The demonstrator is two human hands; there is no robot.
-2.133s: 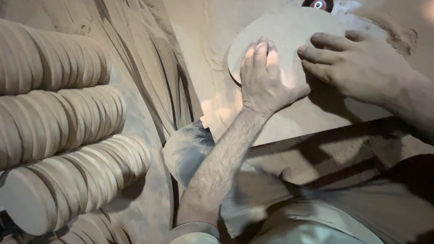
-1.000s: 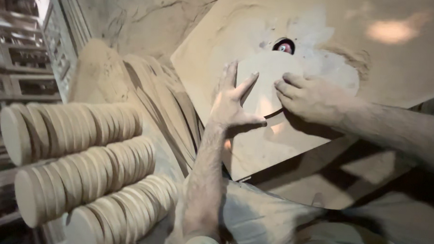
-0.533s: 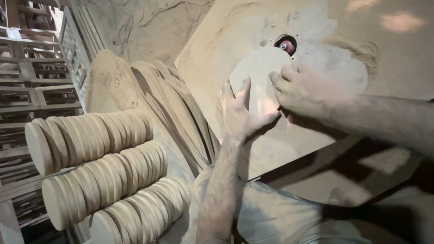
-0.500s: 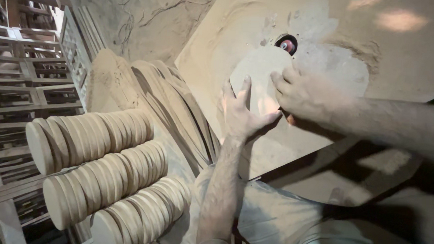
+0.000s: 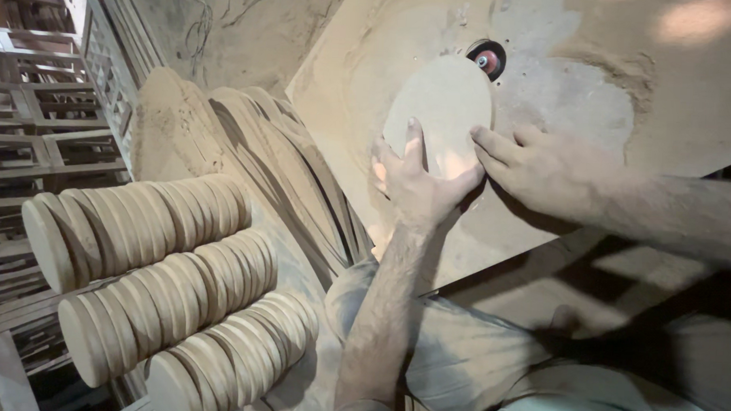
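Your left hand [image 5: 415, 187] lies flat, fingers spread, on the round wooden disc [image 5: 442, 103]. Your right hand [image 5: 537, 167] presses its near right edge with open fingers. The disc rests on the dusty table [image 5: 628, 101], touching the small red spinning cutter [image 5: 485, 60] (at its far edge). Rows of finished discs [image 5: 160, 279] lie left.

One wooden disc [image 5: 439, 103] lies flat on the dusty bench [image 5: 564, 91], beside one red-centred spindle [image 5: 487, 59]; two hands are on it, the left hand [image 5: 419, 183] and the right hand [image 5: 537, 167]. Three rows of stacked discs [image 5: 160, 279] lie to the left; discs per row too many to count reliably.
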